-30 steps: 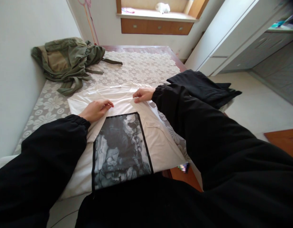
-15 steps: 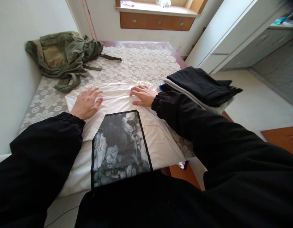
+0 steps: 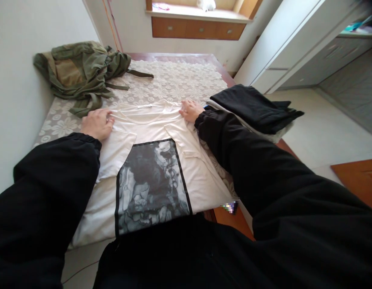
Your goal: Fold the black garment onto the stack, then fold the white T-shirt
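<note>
- The bed (image 3: 180,78), under a lace floral cover, carries everything; its near edge is hidden by the person's dark sleeves.
- A white T-shirt (image 3: 201,176) with a black-framed grey print lies flat, face up, over the near half of the bed, collar toward the far end and hem at the near edge, both sleeves folded in over the chest.
- An olive-green jacket (image 3: 83,72) is bunched in the far left corner against the wall; a stack of folded dark clothes (image 3: 255,106) sits at the right edge, just beside the shirt.
- The left hand (image 3: 97,123) is curled shut, pinching the shirt's left shoulder; the right hand (image 3: 191,110) likewise grips the right shoulder.
- The shirt looks light, soft and limp; it would sag and crease unless held at two spread points, so the shoulder corners seem the sound hold.
- Half a second ago both hands lay open and flat nearer the collar; now they have slid outward and closed on the shoulders.
</note>
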Action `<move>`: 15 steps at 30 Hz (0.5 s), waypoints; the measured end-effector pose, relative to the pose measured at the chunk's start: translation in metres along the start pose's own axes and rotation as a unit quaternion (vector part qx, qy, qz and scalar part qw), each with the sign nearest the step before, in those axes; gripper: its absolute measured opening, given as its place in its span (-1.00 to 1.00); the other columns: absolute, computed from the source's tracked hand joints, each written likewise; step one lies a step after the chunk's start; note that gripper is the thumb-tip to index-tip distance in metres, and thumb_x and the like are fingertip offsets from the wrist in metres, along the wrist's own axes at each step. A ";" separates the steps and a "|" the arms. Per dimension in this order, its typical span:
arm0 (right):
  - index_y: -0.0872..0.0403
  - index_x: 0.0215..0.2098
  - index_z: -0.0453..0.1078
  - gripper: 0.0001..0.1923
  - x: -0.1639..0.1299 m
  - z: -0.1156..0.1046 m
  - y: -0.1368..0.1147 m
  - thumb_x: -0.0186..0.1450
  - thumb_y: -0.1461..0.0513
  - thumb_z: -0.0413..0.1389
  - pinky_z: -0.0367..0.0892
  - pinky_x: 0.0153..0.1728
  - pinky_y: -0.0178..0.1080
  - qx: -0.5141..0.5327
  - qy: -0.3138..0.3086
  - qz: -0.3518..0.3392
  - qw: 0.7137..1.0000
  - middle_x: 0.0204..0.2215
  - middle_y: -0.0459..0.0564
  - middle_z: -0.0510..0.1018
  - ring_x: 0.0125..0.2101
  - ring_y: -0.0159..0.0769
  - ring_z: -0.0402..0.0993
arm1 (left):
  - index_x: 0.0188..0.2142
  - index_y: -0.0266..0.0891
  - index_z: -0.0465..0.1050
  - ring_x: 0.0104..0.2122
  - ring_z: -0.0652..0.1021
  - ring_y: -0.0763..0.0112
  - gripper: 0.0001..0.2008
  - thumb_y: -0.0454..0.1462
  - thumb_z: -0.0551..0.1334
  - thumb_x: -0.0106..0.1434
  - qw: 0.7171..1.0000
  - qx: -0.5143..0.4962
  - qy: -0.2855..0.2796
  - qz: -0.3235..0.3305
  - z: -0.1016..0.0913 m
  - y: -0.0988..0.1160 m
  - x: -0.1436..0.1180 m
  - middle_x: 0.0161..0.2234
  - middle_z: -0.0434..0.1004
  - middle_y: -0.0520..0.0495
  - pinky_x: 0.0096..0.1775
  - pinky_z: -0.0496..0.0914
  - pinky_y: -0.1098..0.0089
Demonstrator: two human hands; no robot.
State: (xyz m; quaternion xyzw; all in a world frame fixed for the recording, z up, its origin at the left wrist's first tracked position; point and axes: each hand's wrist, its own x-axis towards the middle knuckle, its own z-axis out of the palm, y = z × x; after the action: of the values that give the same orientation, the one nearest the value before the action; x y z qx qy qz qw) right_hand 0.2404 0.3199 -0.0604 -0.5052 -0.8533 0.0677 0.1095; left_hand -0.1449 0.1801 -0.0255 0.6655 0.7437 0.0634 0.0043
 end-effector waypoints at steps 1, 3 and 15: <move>0.25 0.34 0.36 -0.36 0.004 0.000 0.002 0.44 0.03 0.05 0.21 0.32 0.24 -0.010 -0.002 0.007 1.000 0.29 0.34 0.43 0.29 0.27 0.31 | 0.30 -0.29 0.40 0.28 0.40 -0.19 -0.44 -0.11 -0.03 0.46 1.000 0.005 0.003 -0.006 -0.001 -0.002 0.003 0.32 0.41 -0.34 0.24 0.35 -0.18; 0.20 0.24 0.46 -0.45 0.014 0.000 0.002 0.40 0.05 0.11 0.28 0.28 0.19 -0.016 -0.006 0.020 1.000 0.23 0.30 0.49 0.23 0.24 0.38 | 0.30 -0.28 0.40 0.26 0.42 -0.18 -0.45 -0.12 -0.03 0.46 1.000 0.012 0.010 -0.016 -0.002 -0.005 0.009 0.29 0.44 -0.35 0.21 0.37 -0.17; 0.06 0.05 0.41 -0.75 0.045 0.000 0.000 0.53 0.12 0.03 0.41 -0.04 -0.08 -0.004 -0.016 0.057 0.998 -0.10 0.12 0.61 -0.06 0.00 0.53 | 0.20 -0.37 0.49 0.22 0.44 -0.23 -0.45 -0.09 0.03 0.41 0.997 0.035 0.006 -0.067 -0.009 -0.009 0.030 0.22 0.46 -0.46 0.15 0.43 -0.11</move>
State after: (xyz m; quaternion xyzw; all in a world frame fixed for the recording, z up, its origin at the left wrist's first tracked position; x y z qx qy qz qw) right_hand 0.2198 0.3590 -0.0553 -0.5523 -0.8251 0.0780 0.0901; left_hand -0.1584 0.2082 -0.0154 0.6134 0.7885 0.0409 -0.0198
